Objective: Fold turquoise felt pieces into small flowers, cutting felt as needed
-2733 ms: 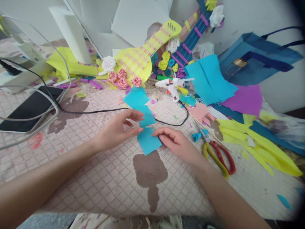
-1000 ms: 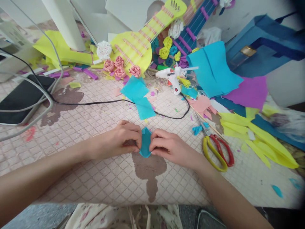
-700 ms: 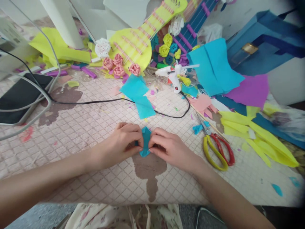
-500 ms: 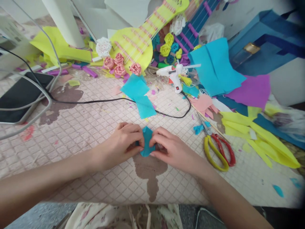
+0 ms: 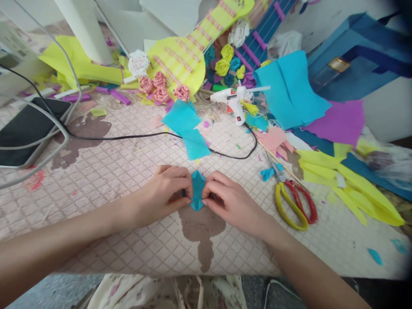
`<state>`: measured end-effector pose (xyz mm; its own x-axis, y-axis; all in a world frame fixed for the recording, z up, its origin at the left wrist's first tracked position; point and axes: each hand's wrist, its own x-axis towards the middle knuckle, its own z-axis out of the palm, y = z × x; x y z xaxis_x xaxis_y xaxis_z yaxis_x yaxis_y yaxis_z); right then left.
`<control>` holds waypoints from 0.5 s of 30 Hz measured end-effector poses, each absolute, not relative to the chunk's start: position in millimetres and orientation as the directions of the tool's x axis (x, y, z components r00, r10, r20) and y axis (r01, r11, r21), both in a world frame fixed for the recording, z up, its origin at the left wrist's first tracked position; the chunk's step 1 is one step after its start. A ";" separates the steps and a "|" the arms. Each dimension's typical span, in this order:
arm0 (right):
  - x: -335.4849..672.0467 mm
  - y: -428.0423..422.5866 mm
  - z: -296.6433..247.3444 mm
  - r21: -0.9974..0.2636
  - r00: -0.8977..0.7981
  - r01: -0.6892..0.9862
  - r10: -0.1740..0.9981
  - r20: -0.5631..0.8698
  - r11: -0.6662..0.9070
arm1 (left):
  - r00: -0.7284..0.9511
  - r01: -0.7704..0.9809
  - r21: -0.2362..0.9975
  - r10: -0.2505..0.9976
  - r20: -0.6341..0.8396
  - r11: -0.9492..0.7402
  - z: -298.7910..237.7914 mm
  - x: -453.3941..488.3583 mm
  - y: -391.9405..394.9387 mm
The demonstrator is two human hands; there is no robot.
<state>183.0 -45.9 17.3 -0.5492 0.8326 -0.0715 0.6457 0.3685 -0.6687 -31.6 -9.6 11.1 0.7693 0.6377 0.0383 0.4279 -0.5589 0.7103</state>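
A small piece of blue crepe paper (image 5: 198, 189) is held upright just above the cloth, its top coming to a point. My left hand (image 5: 172, 189) pinches its left edge between thumb and fingers. On the opposite edge, my right hand (image 5: 227, 195) has a matching pinch; the fingers partly hide the paper's sides. Beyond the hands lie flat blue paper squares (image 5: 196, 145), overlapping a black cord. To the right, scissors (image 5: 291, 201) with yellow and red handles rest beside a scrap of blue paper (image 5: 268, 174).
A white glue gun (image 5: 236, 103) stands behind, its black cord (image 5: 128, 137) running left across the quilted cloth. A yellow paper guitar (image 5: 180, 60) with pink paper roses (image 5: 161, 86) leans at the back. Yellow paper (image 5: 350, 184) lies right; a dark tablet-like device (image 5: 28, 133) lies left.
Both hands have stayed in place, pinching the blue crepe paper. The paper between them looks narrower and more sharply creased, with a clearer point at the top.
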 end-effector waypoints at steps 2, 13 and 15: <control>180.1 -47.1 15.8 -0.654 -0.533 0.660 0.844 -0.058 0.371 | 0.751 0.442 0.701 0.659 0.053 -0.560 10.5 -29.5 -13.0; 177.0 -49.8 13.1 -0.634 -0.498 0.675 0.867 -0.012 0.378 | 0.699 0.479 0.697 0.712 0.064 -0.533 7.2 -26.8 -18.2; 176.4 -50.2 12.0 -0.625 -0.495 0.679 0.869 -0.005 0.384 | 0.698 0.475 0.701 0.712 0.068 -0.532 6.3 -26.9 -17.6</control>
<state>176.4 -50.2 12.0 -0.4954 0.8686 -0.0047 0.6794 0.3841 -0.6251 -26.9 -17.6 6.3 0.6984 0.7125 0.0679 0.4748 -0.5323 0.7008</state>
